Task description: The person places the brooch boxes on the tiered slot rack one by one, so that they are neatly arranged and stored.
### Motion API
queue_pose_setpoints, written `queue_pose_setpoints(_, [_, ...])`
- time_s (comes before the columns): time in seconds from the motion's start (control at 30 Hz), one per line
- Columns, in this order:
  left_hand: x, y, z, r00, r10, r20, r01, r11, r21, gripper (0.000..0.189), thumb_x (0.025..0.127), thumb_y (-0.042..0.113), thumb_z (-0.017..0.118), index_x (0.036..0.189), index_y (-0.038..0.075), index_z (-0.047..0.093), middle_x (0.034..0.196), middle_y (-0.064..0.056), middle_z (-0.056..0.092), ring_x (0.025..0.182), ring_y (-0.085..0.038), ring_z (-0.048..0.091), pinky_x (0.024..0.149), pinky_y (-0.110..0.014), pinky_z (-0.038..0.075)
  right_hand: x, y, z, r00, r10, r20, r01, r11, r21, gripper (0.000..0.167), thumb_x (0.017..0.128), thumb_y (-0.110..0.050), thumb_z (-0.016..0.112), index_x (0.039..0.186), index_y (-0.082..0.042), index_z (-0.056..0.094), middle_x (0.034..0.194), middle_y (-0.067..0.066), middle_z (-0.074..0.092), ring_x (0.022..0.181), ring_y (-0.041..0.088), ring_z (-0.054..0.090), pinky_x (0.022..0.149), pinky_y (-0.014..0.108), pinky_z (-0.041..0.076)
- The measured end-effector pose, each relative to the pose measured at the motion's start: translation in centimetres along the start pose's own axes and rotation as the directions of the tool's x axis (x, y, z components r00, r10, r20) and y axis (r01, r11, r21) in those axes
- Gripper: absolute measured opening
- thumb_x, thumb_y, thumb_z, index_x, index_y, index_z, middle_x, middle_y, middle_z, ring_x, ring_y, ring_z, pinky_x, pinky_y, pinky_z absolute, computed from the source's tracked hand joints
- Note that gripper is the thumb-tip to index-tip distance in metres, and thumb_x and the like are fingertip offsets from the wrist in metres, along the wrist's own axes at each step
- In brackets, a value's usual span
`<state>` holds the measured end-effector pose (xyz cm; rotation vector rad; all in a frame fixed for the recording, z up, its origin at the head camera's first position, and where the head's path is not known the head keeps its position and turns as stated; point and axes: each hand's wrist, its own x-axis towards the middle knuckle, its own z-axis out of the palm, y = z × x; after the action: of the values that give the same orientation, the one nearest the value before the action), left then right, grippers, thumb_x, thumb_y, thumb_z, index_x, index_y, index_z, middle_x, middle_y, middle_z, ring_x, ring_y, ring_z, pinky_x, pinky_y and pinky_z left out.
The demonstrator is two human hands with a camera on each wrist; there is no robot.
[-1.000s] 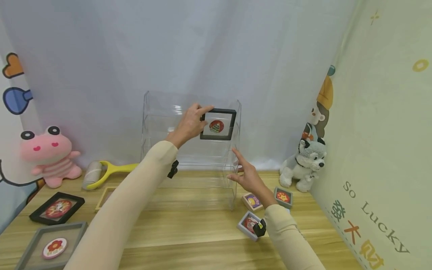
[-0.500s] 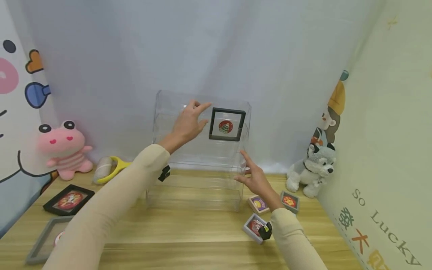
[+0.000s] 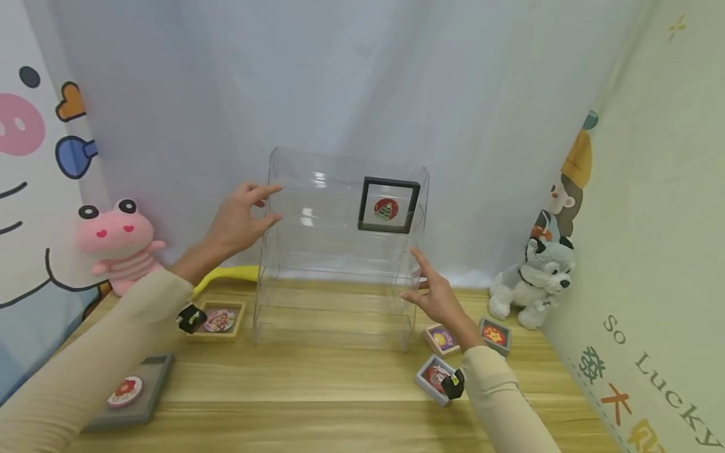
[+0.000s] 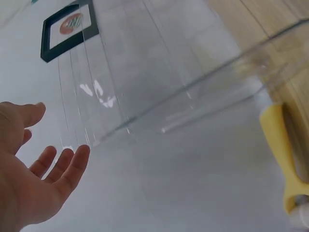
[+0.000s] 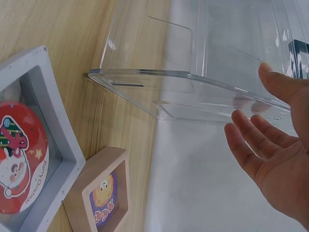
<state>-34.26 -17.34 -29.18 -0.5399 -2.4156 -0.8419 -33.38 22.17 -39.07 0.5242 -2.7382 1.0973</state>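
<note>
A clear acrylic tiered stand (image 3: 331, 272) stands upright at the back of the table. Near its top right sits a black square frame (image 3: 385, 229) around a round red badge (image 3: 386, 209) with a green tree. My left hand (image 3: 235, 220) is spread beside the stand's upper left edge and holds nothing, thumb apart from the fingers. At the right side panel, my right hand (image 3: 435, 297) has its thumb toward the front and its fingers along the outer side. In the right wrist view these fingers (image 5: 248, 140) are relaxed around the panel's edge.
Small frames lie at right: lilac (image 3: 432, 379), beige (image 3: 440, 340) and grey (image 3: 495, 335). A yellow frame (image 3: 240, 321) and a larger grey one (image 3: 158, 390) lie left. A yellow-handled lint roller (image 4: 280, 140), pink plush (image 3: 116, 236) and husky plush (image 3: 535, 280) stand behind.
My left hand has let go of the black frame and moved left to the stand's left edge. The black frame stays on the stand, my right hand stays at its right side. The head view has shifted.
</note>
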Motion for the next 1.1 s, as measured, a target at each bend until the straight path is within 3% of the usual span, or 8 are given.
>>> queue_pose_setpoints(0.2, [-3.2,-2.8,-2.9,0.986,-0.088,0.139,0.088,0.996,0.004,0.054,0.096,0.022,0.068,0.145,0.004,0.051,0.127,-0.028,0.052,0.113,-0.046,0.056,0.093,-0.062,0.047,0.0,0.0,0.0,1.000,-0.008,-0.006,0.008,1.000,-0.008,0.092,0.089,-0.015,0.076,0.160,-0.025,0.020,0.129,0.023,0.054,0.109,0.043,0.065,0.085,0.052,0.058])
queue_pose_setpoints(0.47, [-7.0,-7.1,-5.3,0.928,-0.172,0.331,0.171,0.985,0.033,0.059,0.098,0.026,0.064,0.145,-0.004,0.045,0.133,-0.037,0.047,0.114,-0.055,0.055,0.093,-0.067,0.047,-0.1,0.3,0.1,1.000,-0.006,-0.001,0.006,1.000,-0.016,0.093,0.088,-0.014,0.077,0.160,-0.025,0.020,0.130,0.023,0.055,0.110,0.044,0.065,0.085,0.052,0.058])
queue_pose_setpoints(0.7, [-10.3,-10.7,-7.3,0.875,-0.269,0.403,0.240,0.963,0.120,0.065,0.097,0.034,0.065,0.145,-0.005,0.044,0.139,-0.039,0.043,0.116,-0.060,0.052,0.085,-0.063,0.054,0.1,0.2,0.1,1.000,-0.030,-0.008,0.030,0.999,-0.015,0.093,0.087,-0.013,0.077,0.160,-0.021,0.020,0.128,0.023,0.055,0.109,0.045,0.065,0.085,0.052,0.058])
queue_pose_setpoints(0.77, [-11.3,-11.6,-7.6,0.867,-0.273,0.416,0.246,0.962,0.117,0.065,0.096,0.032,0.068,0.143,-0.006,0.046,0.144,-0.041,0.038,0.115,-0.062,0.052,0.083,-0.060,0.056,0.1,0.1,0.1,1.000,-0.028,0.001,0.028,1.000,-0.014,0.094,0.087,-0.013,0.077,0.160,-0.023,0.020,0.128,0.023,0.055,0.110,0.044,0.065,0.085,0.052,0.058])
queue_pose_setpoints(0.93, [-13.7,-13.4,-8.0,0.896,-0.223,0.384,0.223,0.974,0.046,0.061,0.091,0.021,0.073,0.138,-0.011,0.050,0.152,-0.042,0.026,0.123,-0.063,0.045,0.088,-0.064,0.052,0.3,0.2,0.1,1.000,-0.023,0.001,0.023,1.000,-0.019,0.094,0.087,-0.014,0.077,0.161,-0.024,0.019,0.129,0.023,0.054,0.110,0.044,0.065,0.085,0.052,0.058])
queue_pose_setpoints(1.0, [-14.7,-13.9,-8.1,0.898,-0.219,0.382,0.222,0.974,0.036,0.062,0.092,0.020,0.073,0.140,-0.011,0.048,0.152,-0.041,0.029,0.124,-0.063,0.044,0.090,-0.067,0.049,0.3,0.3,0.0,1.000,-0.023,-0.001,0.023,1.000,-0.019,0.095,0.087,-0.014,0.077,0.161,-0.024,0.018,0.129,0.023,0.054,0.110,0.044,0.065,0.085,0.053,0.058])
queue_pose_setpoints(1.07, [-15.8,-14.1,-8.3,0.877,-0.256,0.407,0.258,0.965,0.051,0.064,0.093,0.023,0.071,0.142,-0.010,0.045,0.148,-0.042,0.034,0.118,-0.061,0.051,0.083,-0.061,0.055,0.3,0.4,0.0,1.000,-0.023,0.001,0.023,1.000,-0.016,0.095,0.088,-0.014,0.077,0.161,-0.025,0.018,0.129,0.023,0.054,0.110,0.044,0.065,0.085,0.053,0.058])
queue_pose_setpoints(1.1, [-16.3,-14.2,-8.4,0.857,-0.284,0.430,0.282,0.957,0.070,0.066,0.095,0.025,0.069,0.144,-0.010,0.042,0.146,-0.043,0.036,0.114,-0.061,0.054,0.080,-0.057,0.057,0.3,0.4,0.0,1.000,-0.024,0.003,0.024,1.000,-0.014,0.095,0.088,-0.014,0.077,0.161,-0.026,0.018,0.129,0.023,0.054,0.110,0.044,0.065,0.085,0.053,0.058])
